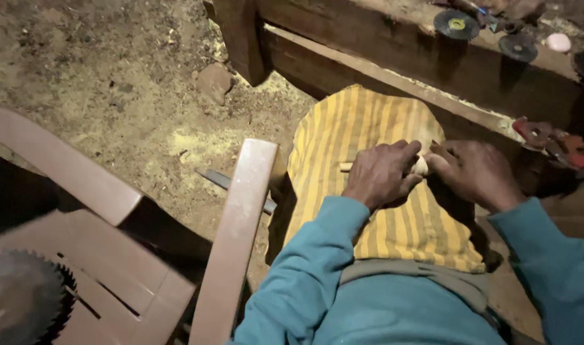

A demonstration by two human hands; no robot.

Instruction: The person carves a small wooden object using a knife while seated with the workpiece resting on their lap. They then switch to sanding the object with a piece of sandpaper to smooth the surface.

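My left hand [382, 174] is closed over a thin pale wooden stick [347, 167] that lies across my lap on a yellow striped cloth [356, 128]. The stick's left end pokes out past my knuckles. My right hand [474, 172] grips the stick's rounded right end [421, 167], fingers curled around it. Both sleeves are teal.
A brown plastic chair [237, 223] stands at my left with a circular saw blade [20, 297] on its seat. A dark wooden bench [394, 57] ahead carries grinding discs [457, 24] and red tool parts [563, 147]. A metal file [218, 180] lies on the sawdust floor.
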